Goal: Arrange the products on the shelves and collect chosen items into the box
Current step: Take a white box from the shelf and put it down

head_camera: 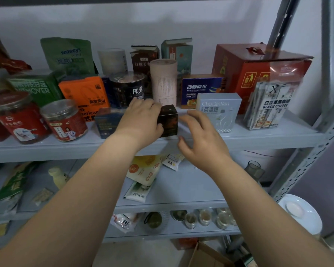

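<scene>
Head view: left hand [141, 120] around dark box [169, 120] on shelf [258, 135]; right hand [202, 139] beside it, loose, empty.

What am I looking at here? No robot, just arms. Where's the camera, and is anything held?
No machine here: a person works with bare hands. The one picture comes from a wide-angle camera worn on the head, looking forward and down, so both forearms rise from the bottom edge. Ahead is a grey metal shelf crowded with products: a red-labelled jar at left, an orange box, a pale tube, a pale blue box, black coffee sachets at right. The left hand grips a small dark box at the shelf's front. The right hand is beside it, fingers spread, holding nothing. Part of a cardboard box shows at the bottom edge.
</scene>
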{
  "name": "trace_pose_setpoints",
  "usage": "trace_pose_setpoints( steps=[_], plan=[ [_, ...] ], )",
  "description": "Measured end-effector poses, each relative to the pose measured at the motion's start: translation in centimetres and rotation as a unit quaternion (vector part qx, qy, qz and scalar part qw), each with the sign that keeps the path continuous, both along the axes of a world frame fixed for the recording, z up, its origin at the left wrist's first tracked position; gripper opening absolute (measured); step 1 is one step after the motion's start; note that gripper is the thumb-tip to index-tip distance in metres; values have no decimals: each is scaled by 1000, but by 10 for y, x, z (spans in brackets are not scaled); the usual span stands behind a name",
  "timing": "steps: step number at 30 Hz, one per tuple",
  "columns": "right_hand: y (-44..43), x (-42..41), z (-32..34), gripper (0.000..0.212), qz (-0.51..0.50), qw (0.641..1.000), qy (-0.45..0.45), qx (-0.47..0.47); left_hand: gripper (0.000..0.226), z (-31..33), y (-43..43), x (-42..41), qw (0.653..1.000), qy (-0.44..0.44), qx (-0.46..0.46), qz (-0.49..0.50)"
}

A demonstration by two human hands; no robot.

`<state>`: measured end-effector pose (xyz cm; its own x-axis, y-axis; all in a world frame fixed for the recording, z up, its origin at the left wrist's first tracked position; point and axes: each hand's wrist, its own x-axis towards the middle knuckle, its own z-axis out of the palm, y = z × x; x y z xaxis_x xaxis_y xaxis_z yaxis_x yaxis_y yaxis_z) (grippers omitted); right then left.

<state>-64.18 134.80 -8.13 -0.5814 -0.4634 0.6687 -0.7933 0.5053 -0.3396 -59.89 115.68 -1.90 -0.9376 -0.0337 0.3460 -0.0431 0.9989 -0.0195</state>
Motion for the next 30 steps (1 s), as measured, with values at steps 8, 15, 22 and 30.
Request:
trace_pose_setpoints(
  steps=[8,15,22,30],
  plan=[
    [45,-15,-4,40,-36,995,62,-76,69,-5,10,-11,1000,3,28,0],
    [83,-34,-12,55,-108,983,-61,-133,82,-5,79,-28,960,68,252,-101],
    [90,-51,-12,77,-80,967,-199,-134,81,-18,114,-56,877,73,471,-67],
    [90,-42,2,57,14,944,-244,-222,34,-28,123,-43,843,82,526,-76]
  ],
)
